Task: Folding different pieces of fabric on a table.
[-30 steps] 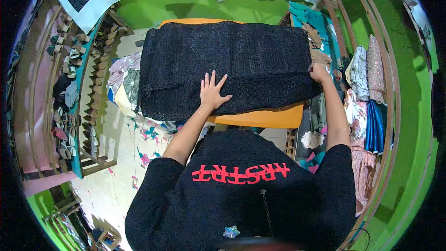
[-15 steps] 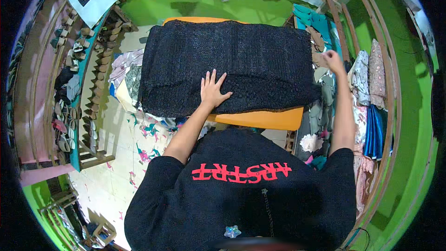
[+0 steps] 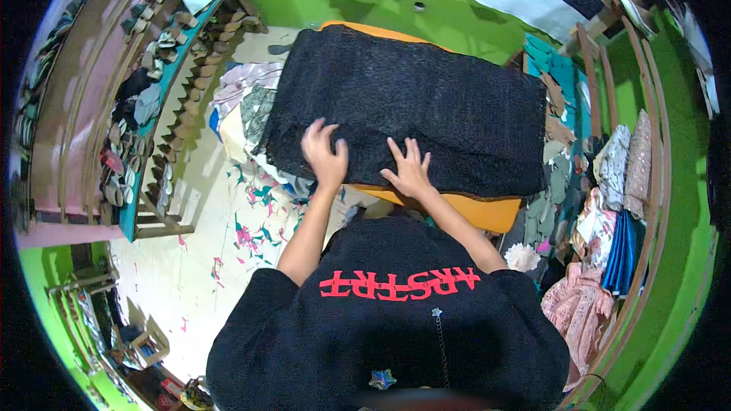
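Note:
A black textured cloth (image 3: 426, 99) lies spread in a thick rectangle over an orange tabletop (image 3: 480, 211), whose edge shows along the near and far sides. A few creases run across the cloth's near part. My left hand (image 3: 326, 156) is over its near left part, fingers apart and slightly bent; whether it touches the cloth I cannot tell. Flat on the near middle of the cloth rests my right hand (image 3: 410, 173), its fingers spread. Neither hand holds anything.
Fabric pieces (image 3: 247, 95) are heaped beyond the table's left end. Grey-green cut pieces (image 3: 544, 205) lie along its right side. Coloured scraps (image 3: 255, 232) litter the floor. A wooden rack (image 3: 175, 99) with shoe-like shapes stands left; folded cloths (image 3: 609, 160) line the right.
My right hand has come from beyond the cloth's right end onto its near middle. My left hand has shifted left on the cloth. The whole view has turned somewhat.

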{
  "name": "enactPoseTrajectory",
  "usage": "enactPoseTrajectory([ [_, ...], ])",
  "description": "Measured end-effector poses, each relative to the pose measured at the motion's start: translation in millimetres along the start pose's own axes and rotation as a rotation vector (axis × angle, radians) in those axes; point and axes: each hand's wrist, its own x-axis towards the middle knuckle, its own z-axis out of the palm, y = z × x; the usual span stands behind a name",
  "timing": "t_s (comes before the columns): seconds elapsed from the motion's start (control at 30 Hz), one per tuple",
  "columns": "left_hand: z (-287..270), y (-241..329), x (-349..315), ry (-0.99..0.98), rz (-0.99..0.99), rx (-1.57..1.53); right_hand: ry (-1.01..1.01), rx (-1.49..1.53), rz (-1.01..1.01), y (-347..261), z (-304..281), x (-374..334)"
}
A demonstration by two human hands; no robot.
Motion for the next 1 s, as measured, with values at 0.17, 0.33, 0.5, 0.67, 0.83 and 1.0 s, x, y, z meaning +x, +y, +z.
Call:
enactPoseTrajectory([
  [0.17,-45,-122,-38,0.3,-1.155,-0.305,0.144,-0.06,-0.032,-6,14,-3],
  [0.33,-53,-172,-29,-0.085,-1.467,-0.974,0.174,-0.119,-0.042,-4,19,-8],
  [0.5,-41,-204,-1,-0.089,-1.437,-1.403,0.232,-0.177,-0.02,-13,19,-9],
  [0.67,-24,-204,22,0.177,-1.335,-0.871,0.326,-0.255,-0.001,-15,26,-12],
  [0.83,-38,-157,38,0.364,-0.928,-0.377,0.288,-0.333,0.198,-29,27,-18],
  [1.0,-70,-112,66,0.254,-0.693,-0.658,0.225,-0.288,0.222,-32,23,-17],
])
